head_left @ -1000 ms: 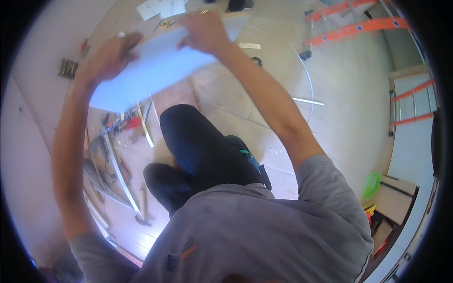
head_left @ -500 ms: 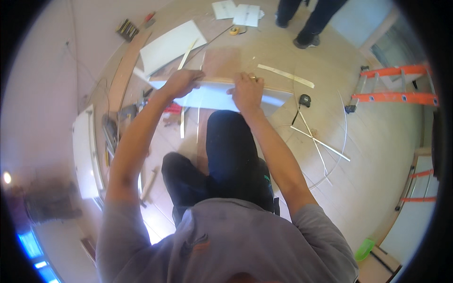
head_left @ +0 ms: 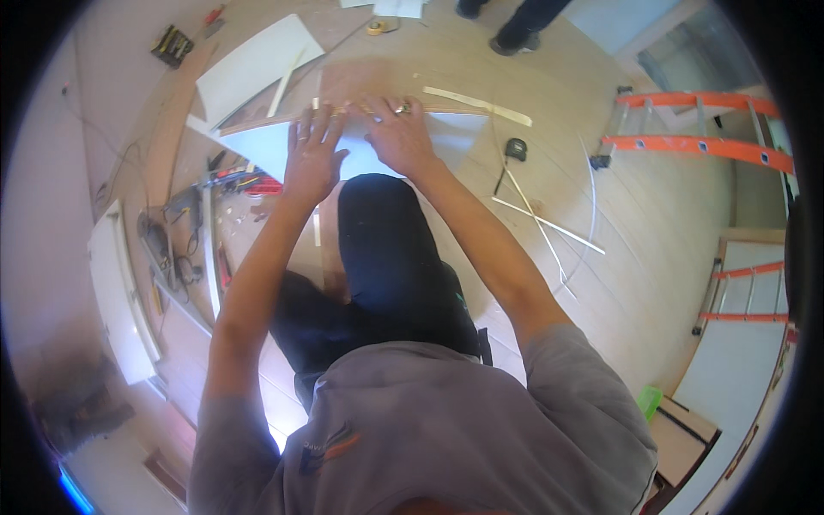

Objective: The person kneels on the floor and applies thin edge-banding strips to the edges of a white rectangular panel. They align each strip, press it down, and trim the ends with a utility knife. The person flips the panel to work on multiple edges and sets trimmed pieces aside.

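Observation:
A white panel (head_left: 446,142) with a brown upper edge stands tilted in front of my raised knee. My left hand (head_left: 314,159) lies against its white face, fingers stretched and spread up to the upper edge, thumb out to the side. Beside it, my right hand (head_left: 397,137) bends its fingers over that edge, with a ring showing on one finger; it grips the panel there. The fingertips behind the edge are partly hidden. Just beyond the panel, a pale narrow strip (head_left: 476,105) lies on the floor.
A black tape measure (head_left: 515,149) and thin white strips (head_left: 549,225) lie to the right. Farther right is an orange ladder (head_left: 695,150). Tools (head_left: 245,180) and a corded power tool (head_left: 154,236) lie left, another white board (head_left: 257,69) far left. A person's legs (head_left: 528,21) stand ahead.
My left hand has moved right along the panel, from gripping the edge to lying with spread fingers on it. My right hand stays at the edge, now closer to the left. The view has shifted.

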The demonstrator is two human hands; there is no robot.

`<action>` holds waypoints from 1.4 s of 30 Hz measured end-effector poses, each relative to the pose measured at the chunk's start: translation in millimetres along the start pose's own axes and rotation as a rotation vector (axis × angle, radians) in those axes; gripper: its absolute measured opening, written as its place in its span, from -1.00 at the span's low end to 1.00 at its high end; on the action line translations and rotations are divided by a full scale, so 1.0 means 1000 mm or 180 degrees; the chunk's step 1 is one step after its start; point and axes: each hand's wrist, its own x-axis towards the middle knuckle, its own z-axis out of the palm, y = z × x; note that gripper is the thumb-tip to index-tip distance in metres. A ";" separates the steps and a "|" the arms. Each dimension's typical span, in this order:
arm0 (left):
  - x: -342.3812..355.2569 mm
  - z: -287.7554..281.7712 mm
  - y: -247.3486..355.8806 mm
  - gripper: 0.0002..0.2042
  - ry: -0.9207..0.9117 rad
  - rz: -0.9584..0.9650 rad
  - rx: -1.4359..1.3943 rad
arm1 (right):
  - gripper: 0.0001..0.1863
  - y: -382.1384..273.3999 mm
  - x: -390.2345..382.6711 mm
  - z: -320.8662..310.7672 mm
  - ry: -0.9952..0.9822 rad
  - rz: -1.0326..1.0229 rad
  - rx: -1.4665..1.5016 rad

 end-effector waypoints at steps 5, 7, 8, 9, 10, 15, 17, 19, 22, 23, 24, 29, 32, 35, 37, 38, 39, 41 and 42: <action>-0.002 0.005 0.002 -0.35 -0.0109 -0.0184 0.0408 | -0.37 0.028 -0.030 -0.008 -0.0092 -0.0011 -0.0368; -0.003 0.004 -0.004 -0.44 -0.0019 -0.0189 0.0165 | -0.46 0.045 -0.048 -0.021 -0.0114 0.0230 -0.0423; -0.003 0.005 -0.002 -0.44 0.0023 -0.0176 0.0121 | -0.46 0.058 -0.061 -0.027 -0.0069 0.0275 -0.0568; -0.002 0.008 0.002 -0.44 0.0066 -0.0159 0.0050 | -0.46 0.072 -0.075 -0.036 -0.0042 0.0324 -0.0737; -0.001 0.010 0.006 -0.44 0.0105 -0.0154 0.0017 | -0.45 0.086 -0.088 -0.044 0.0002 0.0432 -0.0763; -0.005 0.007 0.006 -0.42 0.0233 -0.0213 -0.0007 | -0.47 0.110 -0.114 -0.056 0.0290 0.0739 -0.0511; -0.008 0.008 0.006 -0.42 0.0307 -0.0214 -0.0045 | -0.52 0.108 -0.111 -0.053 0.0499 0.0830 0.0003; -0.011 0.009 0.008 -0.42 0.0333 -0.0218 -0.0055 | -0.57 0.107 -0.109 -0.047 0.0783 0.1007 0.0563; -0.011 0.011 0.013 -0.44 0.0328 -0.0241 -0.0094 | -0.61 0.104 -0.097 -0.037 0.1155 0.1482 0.1541; -0.012 0.011 0.013 -0.44 0.0320 -0.0270 -0.0082 | -0.61 0.095 -0.087 -0.038 0.1174 0.1704 0.1894; -0.012 0.010 0.013 -0.43 0.0311 -0.0298 -0.0069 | -0.61 0.088 -0.079 -0.037 0.1188 0.1926 0.2246; -0.001 0.007 0.034 -0.48 0.0205 -0.0429 0.0045 | -0.59 0.096 -0.075 -0.022 0.0955 0.2368 0.2549; 0.027 0.008 0.048 -0.52 0.0426 0.0005 -0.0111 | -0.54 0.101 -0.068 -0.016 0.0769 0.2361 0.2980; 0.080 0.013 0.059 -0.53 -0.0185 -0.0051 -0.0608 | -0.46 0.111 -0.068 -0.009 0.1096 0.1974 0.2650; 0.094 0.028 0.054 -0.57 -0.0060 0.0102 -0.0635 | -0.38 0.112 -0.063 -0.003 0.1383 0.1884 0.2779; 0.096 0.030 0.056 -0.58 -0.0026 0.0192 -0.0659 | -0.33 0.109 -0.063 -0.003 0.1463 0.2018 0.3126; 0.095 0.031 0.057 -0.59 -0.0042 0.0162 -0.0607 | -0.29 0.105 -0.063 -0.003 0.1543 0.2152 0.3475; 0.091 0.028 0.058 -0.61 -0.0074 0.0105 -0.0497 | -0.24 0.095 -0.062 -0.003 0.1520 0.2212 0.2943; 0.090 0.025 0.060 -0.59 -0.0112 0.0094 -0.0438 | -0.21 0.090 -0.061 -0.006 0.1506 0.2239 0.2681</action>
